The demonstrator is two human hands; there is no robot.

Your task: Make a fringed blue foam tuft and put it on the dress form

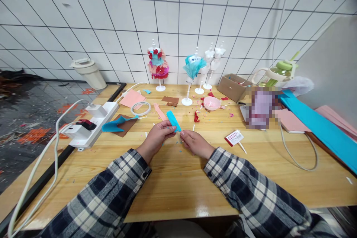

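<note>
A short strip of bright blue crepe paper (173,119) is held above the wooden table, tilted up to the left. My left hand (158,136) pinches its side between thumb and fingers. At the strip's lower end the fingertips of my right hand (193,143) are closed on its corner. Behind my hands lie a pale pink paper strip (160,112) and brown paper pieces (170,100). Further back, one small dress form (192,67) wears blue paper ruffles, and another dress form (158,63) wears a blue, pink and red layered dress.
A power strip (96,128) with chargers and cables runs along the left. Around the middle are a tape roll (140,108), a pink bowl (211,103) and paper scraps. On the right are a lollipop (234,138), a cardboard box (233,87) and a long blue paper roll (320,128).
</note>
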